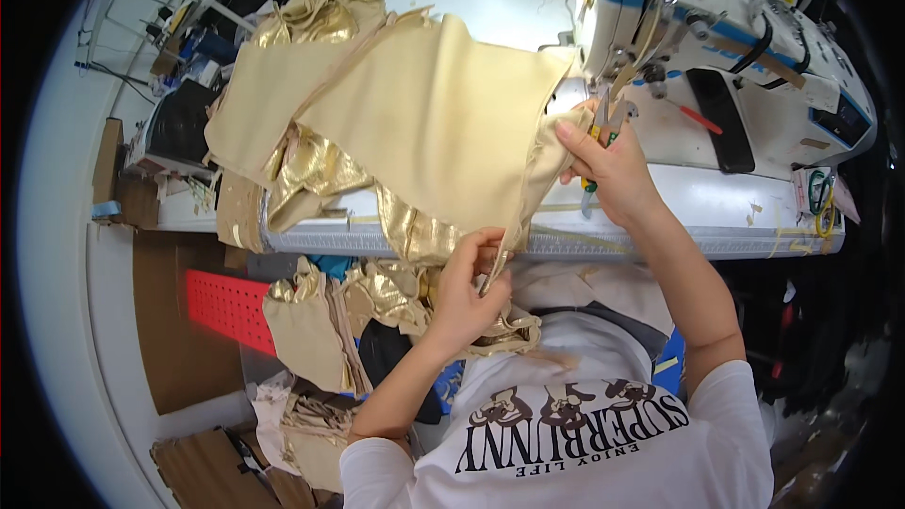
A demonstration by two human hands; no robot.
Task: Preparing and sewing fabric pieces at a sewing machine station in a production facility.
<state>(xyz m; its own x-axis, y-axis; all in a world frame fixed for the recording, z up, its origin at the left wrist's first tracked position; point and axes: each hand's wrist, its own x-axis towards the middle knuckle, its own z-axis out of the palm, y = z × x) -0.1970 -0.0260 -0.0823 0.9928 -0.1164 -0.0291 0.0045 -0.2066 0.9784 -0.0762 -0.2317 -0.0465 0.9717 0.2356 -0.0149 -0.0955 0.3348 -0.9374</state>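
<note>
A large beige fabric piece [415, 123] with a shiny gold side lies across the sewing table. My left hand [462, 297] pinches its near edge, where the seam hangs over the front of the table. By the sewing machine's needle area, my right hand [613, 170] grips the other end of that edge between thumb and fingers. A pair of small thread snips [603, 123] also sits in the right hand, with grey blades pointing away from me and a green and yellow handle partly hidden by the fingers. The edge runs slanted between both hands.
A white and blue sewing machine [716, 28] stands at the right. Near it lie a black phone [721, 123] and a red-handled tool [696, 117]. A ruler strip [698, 241] runs along the table's front. More beige and gold pieces [311, 330] are stacked below, beside a red perforated panel [226, 306].
</note>
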